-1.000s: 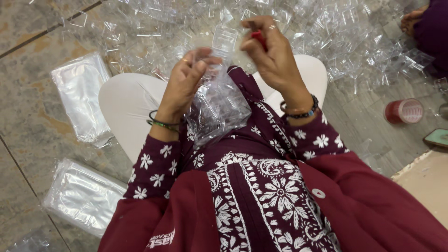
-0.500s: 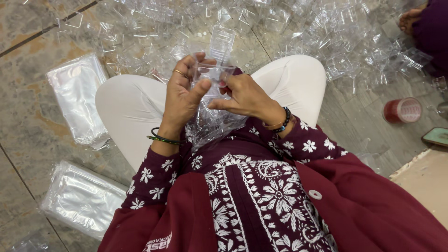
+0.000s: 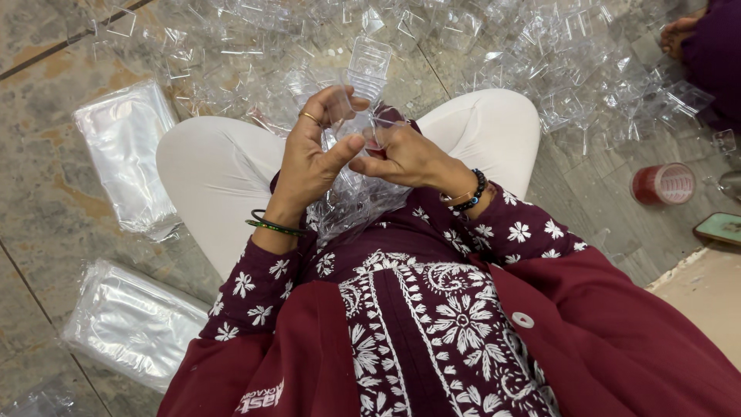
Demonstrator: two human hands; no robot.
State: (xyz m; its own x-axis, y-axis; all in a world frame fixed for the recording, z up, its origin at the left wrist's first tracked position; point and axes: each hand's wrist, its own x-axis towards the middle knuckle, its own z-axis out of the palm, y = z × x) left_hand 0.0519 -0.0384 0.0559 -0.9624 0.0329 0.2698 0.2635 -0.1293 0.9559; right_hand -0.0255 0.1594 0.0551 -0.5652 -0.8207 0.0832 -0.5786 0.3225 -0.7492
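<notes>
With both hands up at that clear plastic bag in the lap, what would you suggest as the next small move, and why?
Probably ease the stack of clear trays deeper into the clear plastic bag. The stack sticks out above the left hand, while the right hand pinches the bag's mouth beside it.

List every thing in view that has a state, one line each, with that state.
left hand: raised, fingers pinching the clear plastic bag
right hand: closed on the bag's mouth
clear plastic bag: held over the lap, crumpled, part filled
clear plastic containers: empty, heaped loose on the floor
flat plastic packs: lying flat on the floor
tape roll: lying on its side
</notes>
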